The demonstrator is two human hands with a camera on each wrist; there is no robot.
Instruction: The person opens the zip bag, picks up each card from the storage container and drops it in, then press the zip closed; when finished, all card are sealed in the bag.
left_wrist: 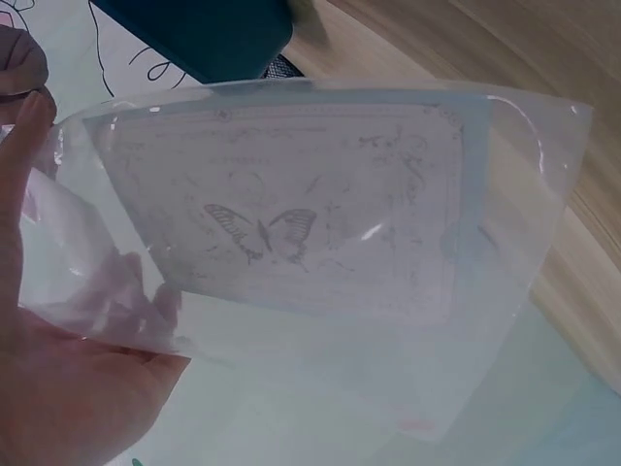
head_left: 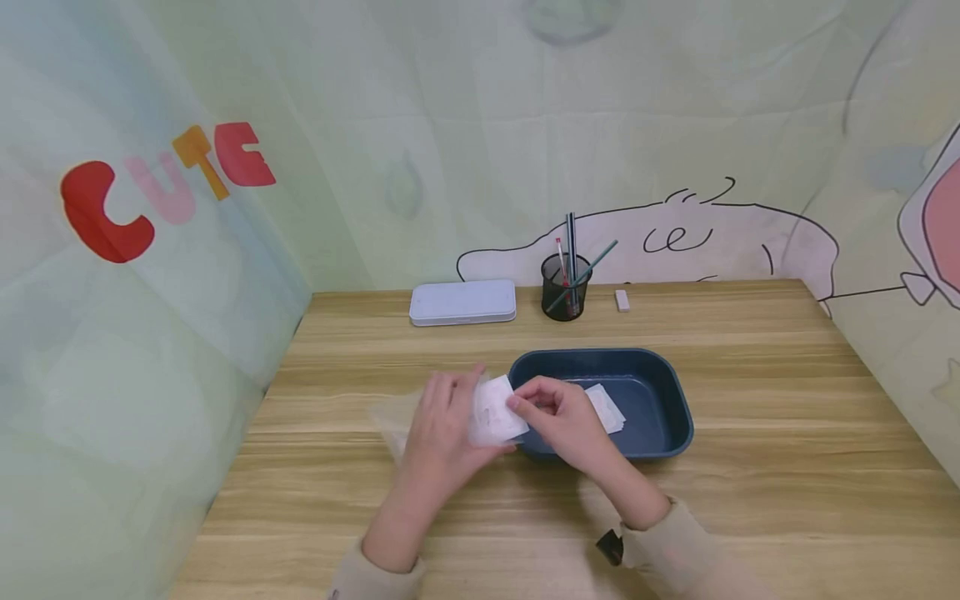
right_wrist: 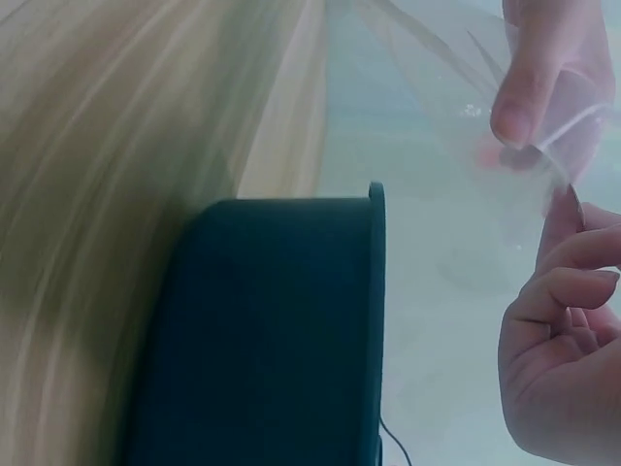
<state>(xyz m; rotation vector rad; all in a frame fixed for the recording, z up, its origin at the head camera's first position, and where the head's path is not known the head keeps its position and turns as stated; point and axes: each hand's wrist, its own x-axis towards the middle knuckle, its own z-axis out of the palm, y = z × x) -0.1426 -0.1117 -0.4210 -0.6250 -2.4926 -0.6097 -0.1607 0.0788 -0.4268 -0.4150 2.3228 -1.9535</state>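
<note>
My left hand (head_left: 444,429) grips a clear plastic bag (left_wrist: 388,359) by its mouth end, over the table beside the bin. Through the plastic, a pale printed card (left_wrist: 359,194) with a grey butterfly shows. At the bag's mouth, the thumb and fingers of my right hand (head_left: 568,423) pinch the edge of a white paper piece (head_left: 499,412). Whether it is the butterfly card or another one, I cannot tell. Several white paper pieces (head_left: 605,409) lie in the dark blue bin (head_left: 667,383), partly behind my right hand.
At the back of the wooden table (head_left: 330,358) lies a pale flat case (head_left: 462,302). A black mesh pen cup (head_left: 564,292) with several pens stands next to it, and a small white eraser (head_left: 622,301) lies to its right. Printed cloth walls enclose the table.
</note>
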